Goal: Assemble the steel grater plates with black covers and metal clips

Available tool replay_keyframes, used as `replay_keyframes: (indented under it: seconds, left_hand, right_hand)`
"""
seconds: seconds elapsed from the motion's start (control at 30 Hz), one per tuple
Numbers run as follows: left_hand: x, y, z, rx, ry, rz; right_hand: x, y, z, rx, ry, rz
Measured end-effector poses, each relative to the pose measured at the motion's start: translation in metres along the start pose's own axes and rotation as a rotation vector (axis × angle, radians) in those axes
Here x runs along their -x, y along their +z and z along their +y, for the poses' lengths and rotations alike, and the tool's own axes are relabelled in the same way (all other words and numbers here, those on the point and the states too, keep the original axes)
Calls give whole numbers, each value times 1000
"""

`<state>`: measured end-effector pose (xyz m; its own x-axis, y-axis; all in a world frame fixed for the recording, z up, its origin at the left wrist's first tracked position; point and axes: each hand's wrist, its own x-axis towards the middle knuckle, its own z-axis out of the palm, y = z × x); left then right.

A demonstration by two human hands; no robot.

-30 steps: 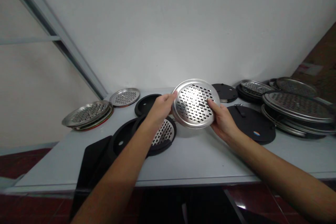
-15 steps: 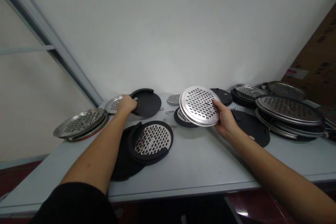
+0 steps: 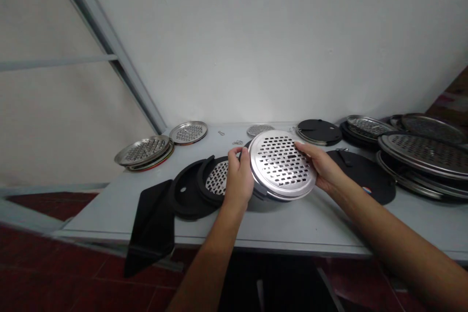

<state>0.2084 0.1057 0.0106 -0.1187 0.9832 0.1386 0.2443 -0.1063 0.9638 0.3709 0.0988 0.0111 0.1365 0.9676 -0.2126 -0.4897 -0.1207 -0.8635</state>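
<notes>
In my right hand [image 3: 325, 165] is a round metal grater plate [image 3: 283, 163], its slotted face tilted toward me; my thumb lies on its front near the right edge. Close against its left edge, my left hand [image 3: 239, 175] is closed on a black round plate [image 3: 262, 192] with a raised rim. Most of that black plate is hidden behind the metal one. Left of my left hand, a black-rimmed grater disc [image 3: 216, 179] partly overlaps another black round plate [image 3: 192, 190] on the table.
Stacked metal grater plates [image 3: 144, 152] and another grater plate [image 3: 188, 132] lie on the left. Small metal clips [image 3: 237, 142] and a small grater disc [image 3: 260, 129] are near the wall. Black discs [image 3: 319, 131] and tall plate stacks [image 3: 426, 156] fill the right. A black flat panel [image 3: 151, 224] overhangs the front edge.
My left hand has brought the black plate from the back left to the metal grater plate, uncovering a grater plate there. My right hand still holds its plate; the view has shifted left.
</notes>
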Motion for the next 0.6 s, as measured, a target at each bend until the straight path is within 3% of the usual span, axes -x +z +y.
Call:
replay_keyframes:
  seconds: [0.1,0.17,0.2,0.27,0.33,0.43,0.6]
  left_hand:
    - [22,-18,-11,-113,96,-141]
    - [34,-40,-19,-428,251,-182]
    - [39,-50,-24,-641,323,-141]
    - [46,-68,-32,-1024,326,-46]
    - [48,-79,-37,-1258,228,-63]
    - [40,-86,-41,-1365,129,-176]
    - [10,-98,-43,-1373,188,-220]
  right_hand:
    - [1,0,2,15,24,-75]
    - [0,-2,0,12,15,-116]
    - [0,-2,-1,10,4,-119]
    - [-1,-5,-5,13,-21,-90]
    - [-3,-7,-7,20,-38,-49]
    - [-8,-12,-10,22,-60,-11]
    - [-14,-21,-20,6,-91,107]
